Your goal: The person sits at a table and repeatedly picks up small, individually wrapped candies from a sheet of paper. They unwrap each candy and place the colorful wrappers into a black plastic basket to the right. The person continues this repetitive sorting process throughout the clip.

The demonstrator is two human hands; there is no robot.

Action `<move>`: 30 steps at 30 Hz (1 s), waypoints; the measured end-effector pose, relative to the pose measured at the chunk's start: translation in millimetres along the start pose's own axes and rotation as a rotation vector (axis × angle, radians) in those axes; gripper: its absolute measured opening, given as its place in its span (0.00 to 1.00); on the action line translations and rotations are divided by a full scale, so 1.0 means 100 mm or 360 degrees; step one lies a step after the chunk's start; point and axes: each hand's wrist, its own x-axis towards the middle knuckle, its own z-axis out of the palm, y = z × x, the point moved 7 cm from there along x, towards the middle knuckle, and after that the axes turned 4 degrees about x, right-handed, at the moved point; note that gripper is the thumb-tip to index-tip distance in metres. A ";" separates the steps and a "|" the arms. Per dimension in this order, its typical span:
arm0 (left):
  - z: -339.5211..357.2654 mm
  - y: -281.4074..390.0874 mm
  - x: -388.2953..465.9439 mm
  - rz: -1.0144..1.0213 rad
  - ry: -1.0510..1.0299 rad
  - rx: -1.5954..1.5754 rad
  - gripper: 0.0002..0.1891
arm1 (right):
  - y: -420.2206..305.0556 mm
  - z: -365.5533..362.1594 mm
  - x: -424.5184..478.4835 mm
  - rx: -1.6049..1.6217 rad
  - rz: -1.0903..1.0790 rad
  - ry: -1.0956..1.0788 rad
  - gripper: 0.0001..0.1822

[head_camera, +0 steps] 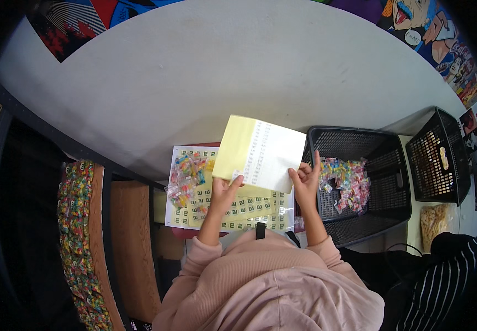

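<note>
My left hand [224, 190] holds the lower left corner of a yellow and white sheet [261, 155] that bears columns of small writing. At its lower right edge, my right hand [306, 181] grips the same sheet between thumb and fingers, with the index finger pointing up. Beneath it lie yellowish sheets of round printed stickers [242, 207] on a white board. Small clear packets of colourful wrapped candies [186, 178] are heaped on the left part of these sheets.
Right of the sheets stands a black plastic crate [402, 198] with many candy packets [352, 186] inside. Further right are a second black basket [439, 161] and a clear bag of beige pieces [433, 223]. Filled candy bags [77, 231] line a wooden shelf [133, 244] at left. A pale wall [230, 62] rises ahead.
</note>
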 end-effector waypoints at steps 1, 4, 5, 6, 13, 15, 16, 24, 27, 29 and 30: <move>-0.15 -0.12 0.03 -0.0144 0.0026 -0.0026 0.21 | 0.14 -0.04 0.03 -0.0050 -0.0012 0.0012 0.46; -0.78 -0.39 -0.02 -0.0221 0.0415 0.0218 0.22 | 0.85 -0.19 0.08 -0.0224 0.0129 0.0014 0.46; -1.01 -0.45 -0.05 -0.0179 0.0593 0.0353 0.22 | 1.13 -0.27 0.10 -0.0339 0.0186 0.0017 0.47; -1.21 -0.55 -0.09 -0.0180 0.0582 0.0678 0.22 | 1.30 -0.32 0.09 -0.0462 0.0217 0.0015 0.47; -1.37 -1.05 -0.66 0.0091 0.0041 0.1826 0.22 | 1.67 -0.51 0.06 -0.1181 0.0278 -0.0013 0.46; -1.29 -1.13 -0.67 0.0147 -0.0094 0.1995 0.22 | 1.48 -0.41 0.08 -0.1423 -0.0187 0.0037 0.45; -1.29 -1.17 -0.68 0.0047 -0.0089 0.2084 0.24 | 1.43 -0.38 0.06 -0.1378 -0.0218 0.0017 0.44; -1.17 -1.09 -0.62 0.0105 -0.0238 0.2245 0.24 | 1.13 -0.05 -0.26 -0.1272 -0.0392 -0.0180 0.39; -1.06 -1.10 -0.57 0.0158 -0.0353 0.2163 0.20 | 1.06 0.07 -0.35 -0.1236 -0.0365 -0.0294 0.38; -1.01 -1.12 -0.56 0.0114 -0.0420 0.2056 0.17 | 1.02 0.12 -0.41 -0.1250 -0.0354 -0.0348 0.39; -0.96 -1.07 -0.54 0.0276 -0.0392 0.2055 0.13 | 1.00 0.14 -0.41 -0.1253 -0.0342 -0.0365 0.39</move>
